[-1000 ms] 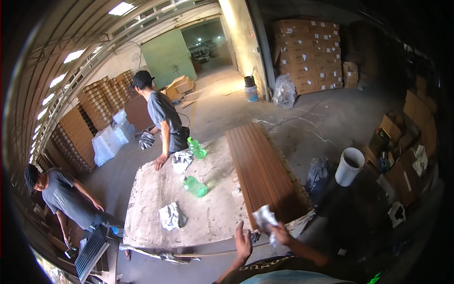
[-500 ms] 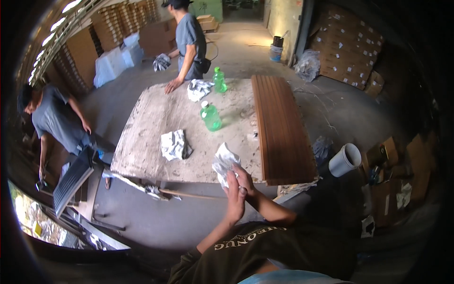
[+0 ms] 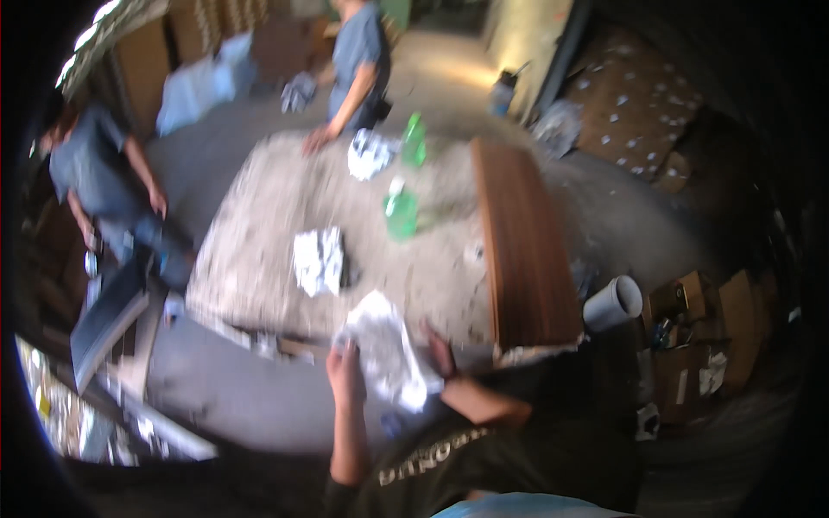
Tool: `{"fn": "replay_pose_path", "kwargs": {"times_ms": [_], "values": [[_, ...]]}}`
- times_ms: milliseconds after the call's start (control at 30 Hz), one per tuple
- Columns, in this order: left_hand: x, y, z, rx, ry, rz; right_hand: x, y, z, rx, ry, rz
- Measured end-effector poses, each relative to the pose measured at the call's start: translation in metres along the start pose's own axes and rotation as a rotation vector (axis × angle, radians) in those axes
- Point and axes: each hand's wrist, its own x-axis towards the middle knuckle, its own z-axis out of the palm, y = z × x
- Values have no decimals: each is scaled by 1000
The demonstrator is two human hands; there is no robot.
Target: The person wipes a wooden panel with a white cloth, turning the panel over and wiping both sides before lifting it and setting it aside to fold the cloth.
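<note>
A crumpled white cloth (image 3: 384, 350) is spread between my hands at the near edge of the table. My left hand (image 3: 344, 369) is closed on its left edge. Against the cloth's right side is my right hand (image 3: 442, 352), fingers pointing up and smeared by motion; whether they grip it I cannot tell. Beyond the cloth, another folded white cloth (image 3: 319, 261) lies on the worn table (image 3: 259, 207). Two clear bottles of green liquid stand farther back: the nearer bottle (image 3: 401, 214) has a white cap, the farther bottle (image 3: 414, 142) a green one.
A brown wooden panel (image 3: 527, 250) lies along the table's right side. One co-worker (image 3: 358, 65) leans a hand on the far edge by a third white cloth (image 3: 371, 154). Another co-worker (image 3: 99, 173) stands left near a dark panel (image 3: 108, 324). A white bucket (image 3: 611, 300) and cartons are right.
The white cloth, bunched between my close-set hands before, is now opened out. My left hand has moved left, away from the right one. The whole view has shifted and blurred.
</note>
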Motion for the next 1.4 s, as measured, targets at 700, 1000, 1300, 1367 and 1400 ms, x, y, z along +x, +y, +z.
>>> {"fn": "replay_pose_path", "kwargs": {"times_ms": [700,1000,1300,1367,1400], "values": [[247,-83,-36,1633,-335,861,81,-113,-38,-1017,-38,-276],[217,-67,58,945,-871,-18,85,-129,0,-471,-108,-320],[214,-16,95,430,-680,-173,109,-118,53,-165,-196,-234],[215,-3,81,305,-662,-222,113,-117,-11,-803,-258,-758],[218,1,72,306,-661,-218,107,-115,31,-677,262,-490]]}}
